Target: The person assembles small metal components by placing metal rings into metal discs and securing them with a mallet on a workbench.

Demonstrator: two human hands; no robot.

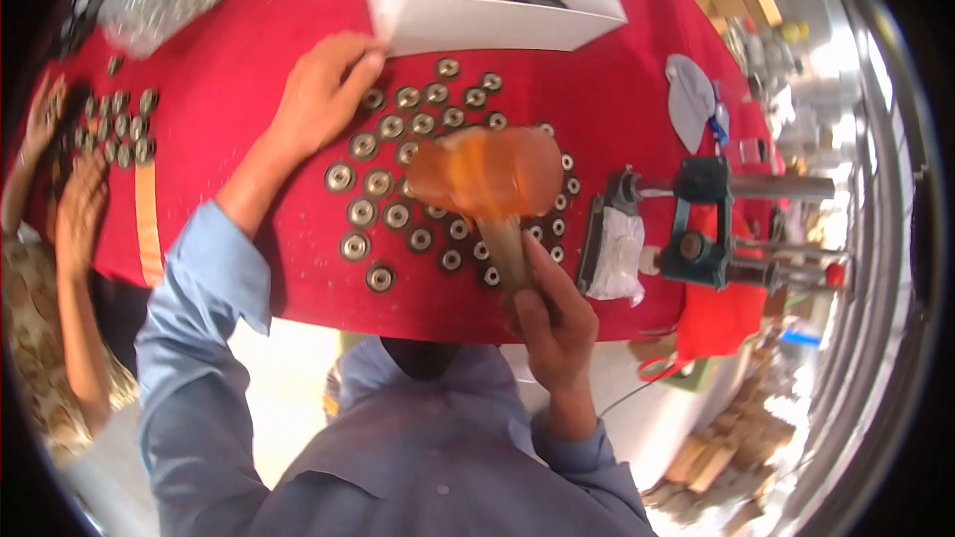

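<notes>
While my right hand grips the mallet by its wooden handle, fist closed, orange head blurred over frame centre, my left hand lies open, fingers flat on the red cloth beside the round metal discs, below the white box.

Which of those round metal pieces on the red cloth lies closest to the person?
The round metal piece at the bottom of the cluster, near the red cloth table's front edge. All others lie farther up the table.
</notes>
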